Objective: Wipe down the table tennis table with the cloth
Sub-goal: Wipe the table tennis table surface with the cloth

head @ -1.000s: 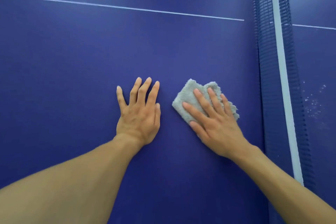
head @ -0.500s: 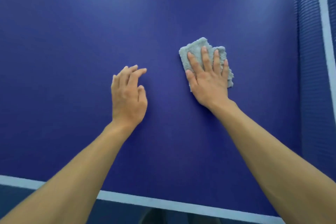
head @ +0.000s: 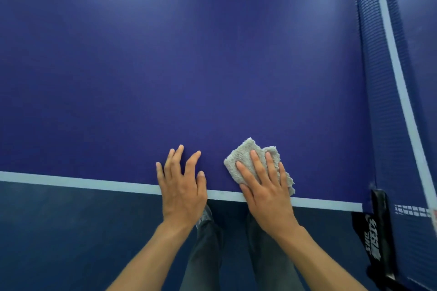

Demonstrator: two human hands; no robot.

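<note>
"So, where is the cloth (head: 241, 151) just now?"

"Just on the far side of the white edge line (head: 71, 182), its near corner all but touching the line. It is a folded grey terry cloth, lying flat on the blue surface (head: 189, 66)."

"And the hands?"

"The right hand (head: 267, 194) lies on top of the cloth, fingers straight and pressing it down, not curled round it. The heel of that hand crosses the line. The left hand (head: 182, 189) sits just beside it along the same line, fingers spread and relaxed, grasping nothing."

"How much of the wiping is done, would you say?"

"Hard to judge. The blue field beyond the line shows no dust, streaks or damp trail, so wiped and unwiped parts look alike. With the cloth at the line, I would guess one pass ends at this edge, near where the line meets the net (head: 372, 78) and its black clamp (head: 380, 220)."

"What is left, then?"

"Probably the line itself and the long stretch of it away from the net, plus whatever lies past the net. Only a sliver of that half shows, so I cannot say."
</note>
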